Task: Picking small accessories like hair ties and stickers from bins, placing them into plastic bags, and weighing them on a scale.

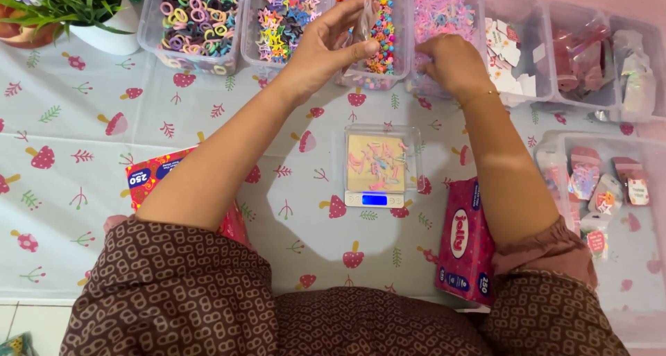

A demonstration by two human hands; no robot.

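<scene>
The counter lay under a pale cloth printed with mushrooms and leaves. Along its far edge stood a row of clear plastic bins: one of small coloured hair rings, one of star-shaped clips, one of mixed bright beads, one of pale pink and lilac pieces, then bins of cards and wrapped items further right. A larger clear tray of packed goods sat at the right edge. A potted plant in a white pot stood in the far left corner.

Two red tissue packs lay near the person, one under the left forearm and one just beside the right forearm.

Between the arms sat a small digital scale, its blue display lit, with a scatter of small pastel clips on its platform.

The left hand was raised over the bead bin, fingers closed on a small clear plastic bag held upright. The right hand reached into the bin of pink and lilac pieces, fingers curled downward; whether it gripped anything could not be told.
</scene>
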